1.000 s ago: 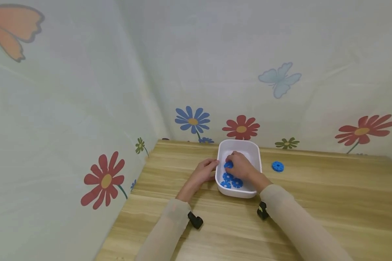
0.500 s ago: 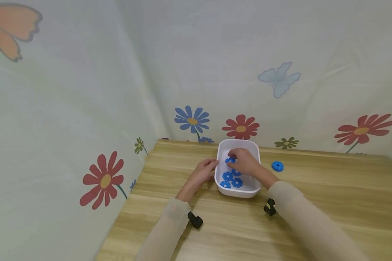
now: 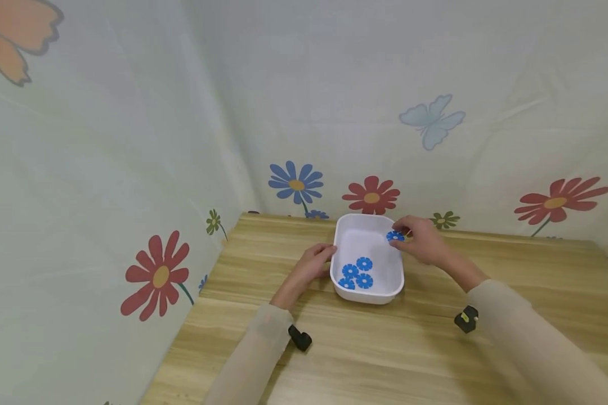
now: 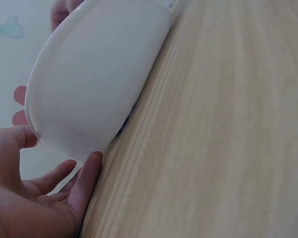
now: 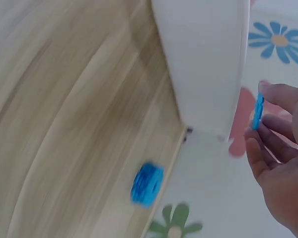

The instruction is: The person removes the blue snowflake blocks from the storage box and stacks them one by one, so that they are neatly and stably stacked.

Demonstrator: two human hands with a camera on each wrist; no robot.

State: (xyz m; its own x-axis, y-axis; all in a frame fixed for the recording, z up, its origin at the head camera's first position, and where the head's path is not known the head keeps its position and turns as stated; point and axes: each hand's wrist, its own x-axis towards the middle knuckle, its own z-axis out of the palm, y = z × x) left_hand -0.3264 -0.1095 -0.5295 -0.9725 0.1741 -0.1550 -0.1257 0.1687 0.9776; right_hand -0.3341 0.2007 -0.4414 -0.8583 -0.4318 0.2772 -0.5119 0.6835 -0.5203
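My right hand (image 3: 425, 239) pinches a blue snowflake building disc (image 3: 395, 236) between thumb and fingers, over the right rim of a white plastic box (image 3: 367, 299). In the right wrist view the held disc (image 5: 259, 110) appears edge-on. Several more blue discs (image 3: 364, 280) lie flat in the near left part of the box. My left hand (image 3: 314, 263) rests against the box's left side; the left wrist view shows its thumb at the rim and its fingers spread along the outer wall (image 4: 89, 79).
A small stack of blue discs (image 5: 148, 183) sits on the wooden table (image 3: 354, 354) to the right of the box; the right hand hides it in the head view. A flower-printed cloth (image 3: 329, 112) rises behind the table's back edge.
My right hand has picked up a disc inside the box and carried it up and right to the rim. My left hand stays at the box's side.
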